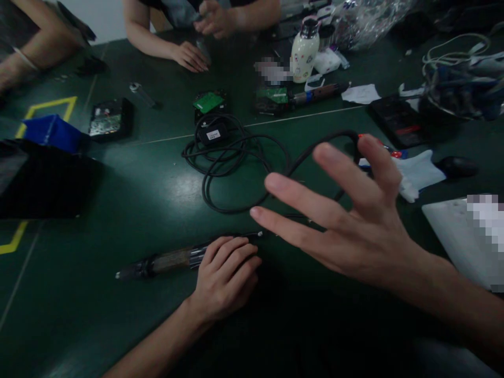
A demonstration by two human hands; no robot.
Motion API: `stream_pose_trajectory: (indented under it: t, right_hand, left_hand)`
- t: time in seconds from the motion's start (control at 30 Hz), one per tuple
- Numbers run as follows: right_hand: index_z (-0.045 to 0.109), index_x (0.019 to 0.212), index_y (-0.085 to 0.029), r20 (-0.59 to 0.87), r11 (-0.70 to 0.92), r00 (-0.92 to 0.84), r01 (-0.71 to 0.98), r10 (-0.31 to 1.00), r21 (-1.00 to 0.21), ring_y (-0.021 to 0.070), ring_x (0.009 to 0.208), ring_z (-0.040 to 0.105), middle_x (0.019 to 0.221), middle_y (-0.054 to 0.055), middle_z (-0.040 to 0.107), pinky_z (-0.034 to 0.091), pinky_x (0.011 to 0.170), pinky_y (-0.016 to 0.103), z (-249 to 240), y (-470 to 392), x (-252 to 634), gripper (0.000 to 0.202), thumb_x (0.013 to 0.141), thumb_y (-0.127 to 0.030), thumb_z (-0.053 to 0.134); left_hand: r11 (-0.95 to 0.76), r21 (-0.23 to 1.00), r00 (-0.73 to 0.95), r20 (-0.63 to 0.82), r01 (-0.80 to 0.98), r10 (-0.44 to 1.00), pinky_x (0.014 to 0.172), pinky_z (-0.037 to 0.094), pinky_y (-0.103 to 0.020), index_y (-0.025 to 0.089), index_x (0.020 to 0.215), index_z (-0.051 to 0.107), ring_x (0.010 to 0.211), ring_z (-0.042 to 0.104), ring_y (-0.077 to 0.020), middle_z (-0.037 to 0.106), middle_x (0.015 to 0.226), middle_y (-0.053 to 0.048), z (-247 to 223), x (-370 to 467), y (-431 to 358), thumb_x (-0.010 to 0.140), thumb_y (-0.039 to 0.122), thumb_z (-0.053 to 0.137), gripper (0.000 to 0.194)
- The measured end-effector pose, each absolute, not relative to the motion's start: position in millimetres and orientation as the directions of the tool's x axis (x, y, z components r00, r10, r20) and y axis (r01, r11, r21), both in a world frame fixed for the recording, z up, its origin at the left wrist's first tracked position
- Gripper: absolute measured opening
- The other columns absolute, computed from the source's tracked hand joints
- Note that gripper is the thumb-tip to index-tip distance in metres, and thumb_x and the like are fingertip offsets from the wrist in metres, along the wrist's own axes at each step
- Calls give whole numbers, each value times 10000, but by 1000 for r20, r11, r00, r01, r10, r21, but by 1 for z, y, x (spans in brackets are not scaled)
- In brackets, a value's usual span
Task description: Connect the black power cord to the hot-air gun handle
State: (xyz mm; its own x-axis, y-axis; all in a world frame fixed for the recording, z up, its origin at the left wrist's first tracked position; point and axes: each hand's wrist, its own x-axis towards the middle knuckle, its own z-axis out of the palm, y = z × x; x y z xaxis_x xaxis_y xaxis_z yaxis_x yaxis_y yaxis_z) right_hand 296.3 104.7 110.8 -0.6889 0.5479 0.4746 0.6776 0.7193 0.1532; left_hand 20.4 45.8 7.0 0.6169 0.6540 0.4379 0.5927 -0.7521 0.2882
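Observation:
My left hand (pixel 228 273) lies over the right end of a long dark cylindrical tool (pixel 171 261) on the green table, its fingers curled round it. The tool's narrow tip sticks out to the left and a thin end shows past my fingers at the right. My right hand (pixel 346 210) is raised above the table with its fingers spread, holding nothing. Behind its fingers runs a thick black cable (pixel 303 155), partly hidden. A coiled black cable (pixel 207 184) with a labelled black box (pixel 213 134) lies beyond my hands.
Circuit boards (pixel 208 102), a second cylindrical tool (pixel 318 94) and a bottle (pixel 305 51) stand or lie farther back. Black bins (pixel 43 184) and a blue bin (pixel 53 132) are at left. Across the table are another person's hands (pixel 191 56). A white object (pixel 452 236) lies at right.

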Motion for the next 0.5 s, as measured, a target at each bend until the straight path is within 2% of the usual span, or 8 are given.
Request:
stream_pose_trajectory:
  t: [0.03,0.07,0.1,0.17,0.2,0.3,0.4,0.5]
  right_hand:
    - [436,1577,-339,381,749,-746,639,547,175,313,1599,167,1713,-33,323,16,1280,708,114,112,301,538,1054,-318,561]
    - [417,1591,-313,319,729,-731,667,603,151,356,1584,225,1718,13,317,-23,1260,737,113,118,308,537,1069,-354,533]
    - [395,1607,-301,264,671,-674,733,690,116,396,1557,294,1712,58,332,3,1244,762,109,122,317,560,1070,-384,534]
    - [335,1641,-242,190,451,-449,892,873,37,451,1474,422,1679,160,372,130,1210,790,92,121,336,633,1067,-418,538]
    - [313,1650,-203,168,362,-357,932,919,-4,473,1466,425,1681,193,353,175,1191,798,81,118,345,663,1067,-431,529]
    - [314,1650,-155,112,275,-267,959,957,-68,496,1530,304,1723,202,247,224,1189,777,51,97,359,671,1071,-453,475]
    - [348,1644,-172,72,271,-266,959,961,-80,491,1569,210,1732,166,244,181,1203,783,34,79,353,655,1069,-469,449]
    - [315,1653,-127,54,268,-264,960,963,-84,465,1589,178,1717,192,272,144,1216,781,27,76,344,680,1079,-483,395]
  left_hand:
    - [-747,278,620,425,604,659,1116,480,-540,207,1123,707,1265,642,-288,739,1252,-81,7,22,46,904,136,632,242]
    - [-740,267,623,408,618,667,1145,467,-565,200,1132,707,1315,614,-303,721,1297,-89,8,23,47,896,126,634,258]
    - [-732,257,624,391,632,676,1165,457,-581,193,1143,707,1349,590,-314,705,1332,-95,8,24,47,890,119,637,272]
    - [-717,246,619,372,653,692,1175,459,-580,185,1160,709,1370,575,-319,684,1371,-100,8,26,48,884,117,646,290]
    - [-713,247,616,371,656,695,1171,469,-567,184,1162,710,1362,581,-314,681,1377,-99,8,27,48,883,119,651,292]
    - [-713,242,615,374,658,694,1139,498,-529,187,1158,711,1308,617,-299,685,1365,-91,7,27,48,885,126,661,284]
    - [-708,229,619,356,668,700,1094,517,-508,193,1152,711,1258,639,-295,692,1347,-90,8,27,50,891,131,664,272]
    - [-708,231,622,350,667,700,1057,524,-485,183,1141,709,1223,648,-286,702,1312,-96,9,26,53,902,127,661,250]
